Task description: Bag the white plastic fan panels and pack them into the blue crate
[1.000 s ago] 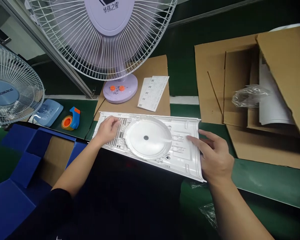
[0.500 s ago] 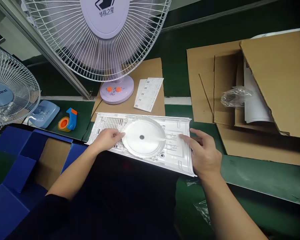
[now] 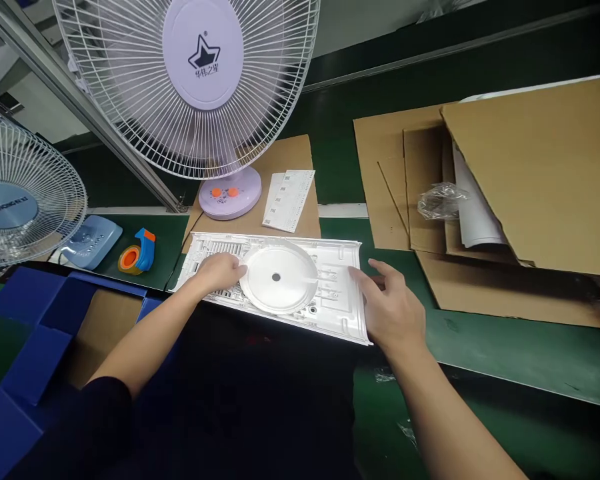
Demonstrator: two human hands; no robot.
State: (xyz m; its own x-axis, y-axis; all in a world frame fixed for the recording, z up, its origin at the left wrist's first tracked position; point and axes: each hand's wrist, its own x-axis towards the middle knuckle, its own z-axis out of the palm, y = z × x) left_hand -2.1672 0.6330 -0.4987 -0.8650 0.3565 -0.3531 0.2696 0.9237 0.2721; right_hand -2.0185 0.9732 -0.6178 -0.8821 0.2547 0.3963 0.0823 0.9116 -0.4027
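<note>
The left hand [image 3: 223,272] pinches the rim of the round white disc [image 3: 280,278] to its right; the right hand [image 3: 394,308] grips the end of the white panel [image 3: 337,310] beneath that disc.

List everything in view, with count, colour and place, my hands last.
Panel: one, white, between the hands
Disc: one, white, on the panel
Large fan: one, light purple, behind the panel
Smaller fan: one, blue, far left
Tape dispenser: one, blue and orange, left of the panel
Printed sheets: at least two, white, beside the purple base
Cardboard sheet: one, brown, under the purple base
Cardboard packaging: piece count unclear, brown, right
Plastic wrap: several, clear, right side
Box: one, blue, lower left
Post: one, grey, upper left
Table: green, beneath
Left hand: one, bare, at the disc's edge
Right hand: one, bare, at the panel's right end
</note>
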